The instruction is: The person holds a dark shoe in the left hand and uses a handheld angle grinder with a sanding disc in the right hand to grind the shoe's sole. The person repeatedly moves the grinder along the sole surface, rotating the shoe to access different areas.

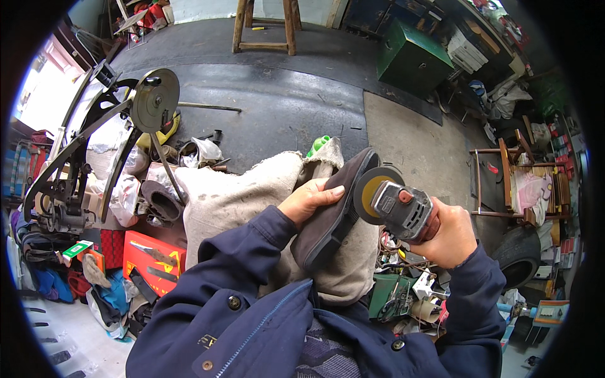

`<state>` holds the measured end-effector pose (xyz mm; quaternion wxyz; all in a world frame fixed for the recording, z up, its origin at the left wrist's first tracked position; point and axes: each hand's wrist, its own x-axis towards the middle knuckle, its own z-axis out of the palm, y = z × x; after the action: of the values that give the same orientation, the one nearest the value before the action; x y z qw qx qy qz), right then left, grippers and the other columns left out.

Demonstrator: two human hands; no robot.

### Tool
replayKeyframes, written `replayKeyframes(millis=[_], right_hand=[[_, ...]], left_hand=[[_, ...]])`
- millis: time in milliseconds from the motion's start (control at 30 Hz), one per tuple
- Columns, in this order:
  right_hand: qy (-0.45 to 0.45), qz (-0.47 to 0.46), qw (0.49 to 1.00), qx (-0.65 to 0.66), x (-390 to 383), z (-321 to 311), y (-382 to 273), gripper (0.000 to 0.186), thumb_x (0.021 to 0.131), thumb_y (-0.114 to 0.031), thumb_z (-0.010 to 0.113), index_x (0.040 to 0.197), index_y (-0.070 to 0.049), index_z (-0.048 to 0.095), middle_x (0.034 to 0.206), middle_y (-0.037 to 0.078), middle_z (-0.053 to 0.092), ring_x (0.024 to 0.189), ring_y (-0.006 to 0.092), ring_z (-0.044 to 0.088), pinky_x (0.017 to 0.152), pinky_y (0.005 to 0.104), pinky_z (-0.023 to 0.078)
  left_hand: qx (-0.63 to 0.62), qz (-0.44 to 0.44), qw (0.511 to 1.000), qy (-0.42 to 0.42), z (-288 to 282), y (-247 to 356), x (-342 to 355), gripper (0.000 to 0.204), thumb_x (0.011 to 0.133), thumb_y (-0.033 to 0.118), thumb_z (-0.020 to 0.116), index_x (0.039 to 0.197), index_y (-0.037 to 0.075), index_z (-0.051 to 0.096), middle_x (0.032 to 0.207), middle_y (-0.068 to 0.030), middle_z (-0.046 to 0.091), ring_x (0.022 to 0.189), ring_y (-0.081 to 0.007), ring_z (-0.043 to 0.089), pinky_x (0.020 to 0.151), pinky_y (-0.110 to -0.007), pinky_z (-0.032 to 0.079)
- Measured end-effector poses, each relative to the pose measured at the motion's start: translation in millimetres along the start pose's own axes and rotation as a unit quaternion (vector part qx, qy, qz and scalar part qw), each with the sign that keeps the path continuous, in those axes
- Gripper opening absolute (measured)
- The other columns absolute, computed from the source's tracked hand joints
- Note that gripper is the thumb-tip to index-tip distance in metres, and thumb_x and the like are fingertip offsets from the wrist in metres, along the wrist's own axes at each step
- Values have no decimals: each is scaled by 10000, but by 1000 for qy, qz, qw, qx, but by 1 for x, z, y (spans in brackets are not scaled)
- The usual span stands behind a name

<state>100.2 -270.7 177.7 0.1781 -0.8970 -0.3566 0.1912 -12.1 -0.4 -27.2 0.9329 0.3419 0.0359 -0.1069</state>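
Observation:
My left hand (313,200) is closed round a dark brown shoe (324,220) with a black sole, its thumb pressed along the upper. The shoe lies tilted over my lap, sole edge turned to the right. In my right hand (450,236) is a red and grey angle grinder (406,208), gripped by its body. Its round yellowish disc (370,194) is at the sole's edge; whether it touches, I cannot tell. A pale, stained cloth (242,189) covers my lap beneath the shoe.
A black hand-cranked machine with a large wheel (155,99) stands at the left. Below it lies a red box (153,261) among bags. Tools and cords crowd a green toolbox (391,295) at the lower right. Farther off are a green chest (414,58) and a wooden stool (265,47).

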Motion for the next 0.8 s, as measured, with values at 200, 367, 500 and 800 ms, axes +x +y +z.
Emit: replayKeyframes(millis=[200, 367, 500, 800], right_hand=[[-10, -21, 999, 26, -7, 2, 3, 523, 709, -73, 982, 1163, 6, 735, 964, 112, 835, 909, 112, 788, 839, 323, 630], [-5, -52, 997, -52, -8, 7, -2, 526, 685, -321, 964, 1096, -69, 754, 915, 188, 785, 855, 418, 785, 798, 454, 642], [-4, -56, 996, -72, -5, 7, -3, 535, 687, -328, 964, 1105, -70, 751, 897, 187, 785, 840, 420, 784, 789, 458, 640], [2, -9, 1000, -8, -6, -1, 3, 561, 696, -108, 981, 1198, -8, 751, 926, 130, 821, 845, 112, 766, 817, 326, 622]], left_hand=[[-12, -3, 1000, -7, 1, 1, 0, 396, 1132, 271, 716, 1437, 20, 698, 1261, -49, 793, 1067, -102, 758, 970, -278, 611], [-7, -4, 1000, -4, 3, 3, -2, 400, 1134, 271, 711, 1445, 19, 691, 1264, -48, 790, 1070, -103, 758, 976, -280, 610], [0, 1, 1000, 0, 4, 3, -2, 406, 1134, 276, 713, 1445, 17, 690, 1262, -43, 790, 1067, -103, 757, 974, -278, 608], [9, 3, 1000, -2, 0, 2, -1, 410, 1128, 290, 724, 1430, 13, 699, 1253, -44, 796, 1061, -109, 759, 976, -283, 607]])
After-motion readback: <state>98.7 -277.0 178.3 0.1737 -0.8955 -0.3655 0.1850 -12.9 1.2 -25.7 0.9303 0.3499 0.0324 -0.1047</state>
